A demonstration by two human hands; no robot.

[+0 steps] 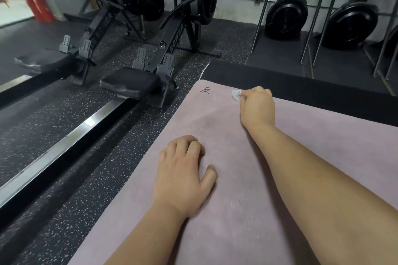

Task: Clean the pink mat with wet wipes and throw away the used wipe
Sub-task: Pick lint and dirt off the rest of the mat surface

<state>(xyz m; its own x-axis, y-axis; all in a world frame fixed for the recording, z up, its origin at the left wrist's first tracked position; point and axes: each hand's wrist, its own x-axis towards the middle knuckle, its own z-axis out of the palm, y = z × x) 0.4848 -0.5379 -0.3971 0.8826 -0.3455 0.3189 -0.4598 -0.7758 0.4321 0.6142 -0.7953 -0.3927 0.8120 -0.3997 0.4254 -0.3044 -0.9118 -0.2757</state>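
Observation:
The pink mat (312,157) lies on the dark gym floor and fills the lower right of the view. A small dark mark (204,90) sits near its far left corner. My right hand (257,106) reaches out to the mat's far edge and grips a crumpled white wet wipe (236,94), pressed against the mat. My left hand (184,175) rests on the mat nearer to me, fingers bent with their tips on the surface, holding nothing.
A black mat (301,84) lies under and beyond the pink one. Two rowing machines (133,84) stand to the left, their rails running along the speckled floor. Metal bars (262,11) and black fan wheels (285,16) line the back wall. A red extinguisher (35,3) stands far left.

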